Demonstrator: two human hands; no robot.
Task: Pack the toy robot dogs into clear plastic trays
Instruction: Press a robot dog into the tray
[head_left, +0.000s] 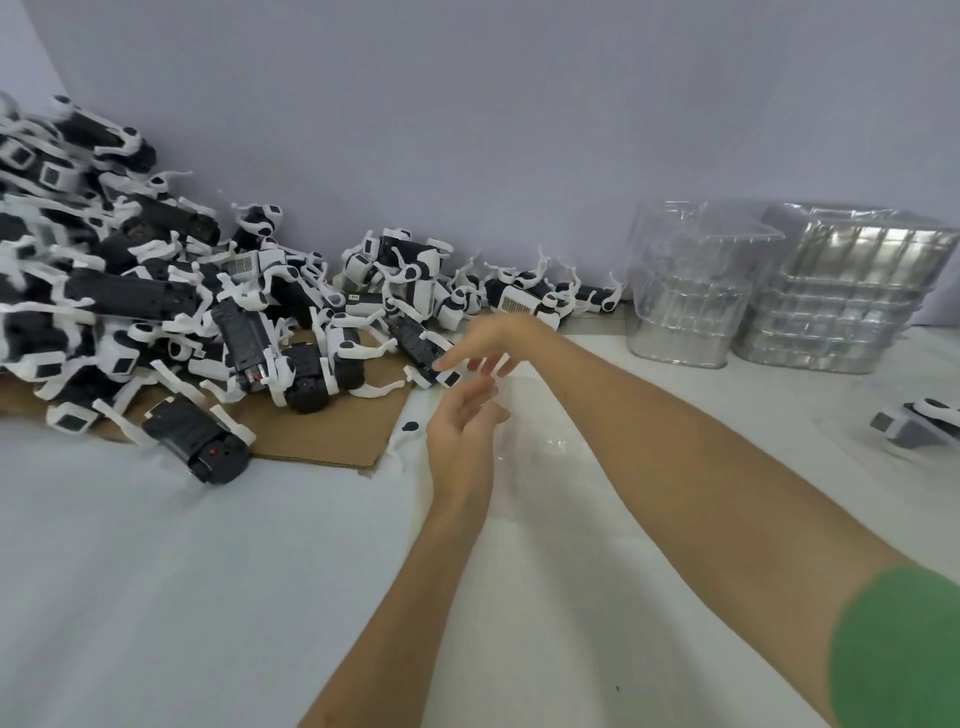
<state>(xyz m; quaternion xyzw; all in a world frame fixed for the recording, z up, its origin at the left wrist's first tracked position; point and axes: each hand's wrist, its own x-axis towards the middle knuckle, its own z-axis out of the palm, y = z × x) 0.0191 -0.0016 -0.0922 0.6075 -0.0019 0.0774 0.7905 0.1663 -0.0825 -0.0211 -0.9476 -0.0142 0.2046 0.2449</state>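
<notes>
Your right hand (488, 345) reaches toward the pile of toy robot dogs (156, 291), fingers straight and spread. The tips are at one black-and-white dog (421, 353) by the edge of the cardboard sheet (322, 441) (blur hides whether they touch it). Your left hand (462, 436) hovers just below, fingers relaxed, holding nothing. A clear tray (556, 444) shows faintly beneath both hands. Stacks of clear plastic trays (841, 296) stand at the right by the wall, and a lone dog (919, 428) lies near them.

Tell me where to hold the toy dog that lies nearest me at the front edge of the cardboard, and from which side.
Probably take the toy dog by its black body, midway, from above. It lies flat with nothing on top; its thin white legs stick out sideways and look like poor holds.
</notes>
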